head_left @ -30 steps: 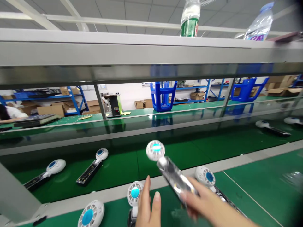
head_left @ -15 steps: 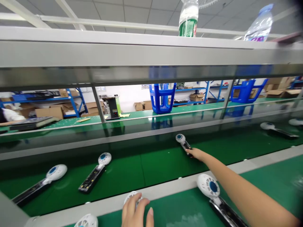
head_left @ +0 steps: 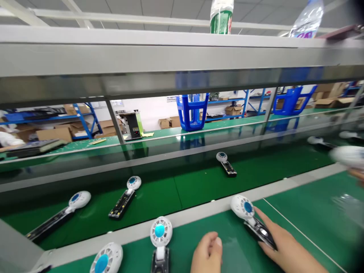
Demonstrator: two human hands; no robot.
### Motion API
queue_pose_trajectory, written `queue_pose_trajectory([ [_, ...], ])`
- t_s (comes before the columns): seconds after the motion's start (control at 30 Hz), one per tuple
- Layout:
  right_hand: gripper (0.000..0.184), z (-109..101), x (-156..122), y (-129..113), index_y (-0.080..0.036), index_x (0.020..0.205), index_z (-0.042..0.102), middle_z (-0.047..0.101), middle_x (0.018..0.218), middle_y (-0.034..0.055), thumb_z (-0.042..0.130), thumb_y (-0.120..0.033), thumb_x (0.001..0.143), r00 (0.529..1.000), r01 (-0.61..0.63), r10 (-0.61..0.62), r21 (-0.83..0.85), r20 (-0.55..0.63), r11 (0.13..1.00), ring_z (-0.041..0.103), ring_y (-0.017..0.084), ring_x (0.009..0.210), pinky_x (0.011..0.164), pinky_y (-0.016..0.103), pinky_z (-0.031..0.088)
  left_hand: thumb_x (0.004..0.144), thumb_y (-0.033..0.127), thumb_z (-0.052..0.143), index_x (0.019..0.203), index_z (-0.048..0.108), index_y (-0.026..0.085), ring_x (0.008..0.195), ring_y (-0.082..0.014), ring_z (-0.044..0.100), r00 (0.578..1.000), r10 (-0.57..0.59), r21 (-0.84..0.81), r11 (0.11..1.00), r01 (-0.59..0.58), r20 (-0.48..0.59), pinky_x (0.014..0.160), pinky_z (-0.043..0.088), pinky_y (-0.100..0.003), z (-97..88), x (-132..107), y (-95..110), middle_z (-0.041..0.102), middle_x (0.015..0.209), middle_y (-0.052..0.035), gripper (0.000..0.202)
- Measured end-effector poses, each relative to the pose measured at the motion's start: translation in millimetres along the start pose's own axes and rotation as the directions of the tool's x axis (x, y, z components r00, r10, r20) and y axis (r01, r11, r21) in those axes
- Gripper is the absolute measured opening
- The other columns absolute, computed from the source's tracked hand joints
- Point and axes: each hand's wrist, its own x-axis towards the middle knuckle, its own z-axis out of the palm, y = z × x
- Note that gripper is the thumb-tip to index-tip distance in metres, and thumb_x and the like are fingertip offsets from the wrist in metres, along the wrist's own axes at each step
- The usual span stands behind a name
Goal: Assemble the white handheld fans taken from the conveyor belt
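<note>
**Line check: right hand on a fan unit, left hand apart from it**

Far left, I record one long-handled unit [head_left: 58, 218] on the dark green strip [head_left: 159, 189] and a white fan head [head_left: 106, 258] on the near surface [head_left: 182, 227]. Next, a second strip unit [head_left: 124, 199] lies slanted. A blue-centred unit [head_left: 160, 240] follows on the surface, head toward the grey rail [head_left: 193, 214]. Beside it, my left hand [head_left: 206, 253] is loosely curled; whether its fingertips meet, I cannot tell. Beyond lies a smaller-looking unit [head_left: 226, 165] on the strip. My right hand [head_left: 280, 242] is clamped around the handle of the held unit [head_left: 257, 227], its head at the rail. Far right, another white head [head_left: 348, 156] is blurred, with fingers [head_left: 358, 175] below.
</note>
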Motion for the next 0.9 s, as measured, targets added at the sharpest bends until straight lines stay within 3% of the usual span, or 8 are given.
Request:
queue_pose_trajectory([
  [0.1, 0.064, 12.8, -14.2, -17.9, -0.007, 0.134, 0.019, 0.048, 0.123, 0.0172, 0.034, -0.029, 0.076, 0.991, 0.084, -0.073, 0.098, -0.111, 0.992, 0.049, 0.026, 0.110, 0.096, 0.042, 0.038, 0.047, 0.072, 0.056, 0.127, 0.027, 0.001, 0.113, -0.0341, 0.045, 0.982, -0.137, -0.228, 0.960, 0.164, 0.130, 0.093, 0.035, -0.042, 30.0, 3.6, -15.2, 0.040, 0.126, -0.0282, 0.111],
  [0.17, 0.061, 12.7, -25.1, -39.5, -0.010, 0.133, 0.019, 0.044, 0.128, 0.0161, 0.036, -0.031, 0.078, 0.978, 0.160, -0.144, 0.099, -0.152, 0.982, 0.046, 0.025, 0.114, 0.096, 0.042, 0.039, 0.043, 0.079, 0.053, 0.132, 0.017, 0.009, 0.117, -0.0325, 0.042, 0.970, -0.070, -0.394, 0.905, 0.160, 0.232, 0.098, 0.030, -0.043, 41.5, 2.1, -21.2, 0.041, 0.129, -0.0236, 0.119],
  [0.3, 0.066, -1.0, -52.7, -77.1, -0.020, 0.136, 0.015, 0.043, 0.131, 0.0095, 0.045, -0.029, 0.078, 0.962, 0.271, -0.274, 0.133, 0.002, 0.953, 0.043, 0.018, 0.118, 0.097, 0.033, 0.041, 0.061, 0.059, 0.064, 0.118, 0.039, 0.019, 0.104, -0.0263, 0.054, 0.984, 0.117, -0.584, 0.812, -0.016, 0.135, 0.089, 0.040, -0.034, 36.4, -6.9, -14.8, 0.059, 0.112, -0.0116, 0.074],
  [0.4, 0.059, -9.0, -63.9, -80.5, -0.019, 0.137, 0.021, 0.037, 0.136, 0.0086, 0.038, -0.037, 0.084, 0.955, 0.283, -0.289, 0.088, 0.065, 0.955, 0.036, 0.019, 0.124, 0.100, 0.035, 0.038, 0.075, 0.054, 0.052, 0.087, 0.056, 0.014, 0.080, -0.0233, 0.062, 0.999, 0.045, -0.651, 0.759, -0.019, 0.023, 0.079, 0.046, -0.035, 17.1, -13.6, 2.1, 0.066, 0.080, -0.0086, 0.041],
  [0.5, 0.053, -5.3, -63.6, -69.5, -0.017, 0.134, 0.034, 0.029, 0.140, 0.0086, 0.033, -0.040, 0.086, 0.936, 0.251, -0.207, -0.129, 0.284, 0.959, 0.025, 0.029, 0.129, 0.102, 0.049, 0.031, 0.081, 0.050, 0.044, 0.070, 0.061, 0.008, 0.065, -0.0211, 0.061, 0.998, -0.065, -0.786, 0.616, 0.048, 0.010, 0.081, 0.048, -0.039, -2.9, -17.1, 17.8, 0.063, 0.065, -0.0087, 0.047],
  [0.6, 0.054, -2.9, -57.3, -63.7, -0.029, 0.133, 0.031, 0.018, 0.140, 0.0037, 0.036, -0.053, 0.084, 0.832, 0.322, -0.176, -0.200, 0.527, 0.925, 0.014, 0.034, 0.129, 0.101, 0.061, 0.021, 0.083, 0.046, 0.040, 0.064, 0.063, 0.007, 0.055, -0.0177, 0.058, 0.993, -0.101, -0.810, 0.576, 0.108, 0.060, 0.084, 0.048, -0.042, -16.3, -17.7, 20.6, 0.063, 0.061, -0.0084, 0.049],
  [0.77, 0.055, -24.9, -47.2, -77.9, -0.034, 0.132, 0.029, 0.016, 0.142, 0.0016, 0.048, -0.045, 0.081, 0.796, 0.415, -0.290, -0.131, 0.531, 0.900, 0.011, 0.031, 0.131, 0.102, 0.063, 0.012, 0.081, 0.056, 0.038, 0.061, 0.062, 0.006, 0.044, -0.0121, 0.052, 0.981, -0.136, -0.617, 0.762, 0.194, 0.140, 0.045, 0.040, -0.020, -18.6, -14.9, 3.0, 0.060, 0.051, -0.0096, 0.059],
  [0.9, 0.045, -24.0, -46.5, -92.6, -0.028, 0.118, 0.053, 0.043, 0.133, 0.0058, 0.056, -0.025, 0.074, 0.824, 0.395, -0.301, -0.105, 0.480, 0.913, 0.032, 0.030, 0.125, 0.102, 0.053, 0.026, 0.077, 0.058, 0.043, 0.066, 0.059, 0.010, 0.045, -0.0144, 0.054, 0.969, -0.244, -0.666, 0.718, 0.205, 0.036, 0.048, 0.045, -0.024, -13.2, -14.8, -5.2, 0.059, 0.050, -0.0058, 0.052],
])
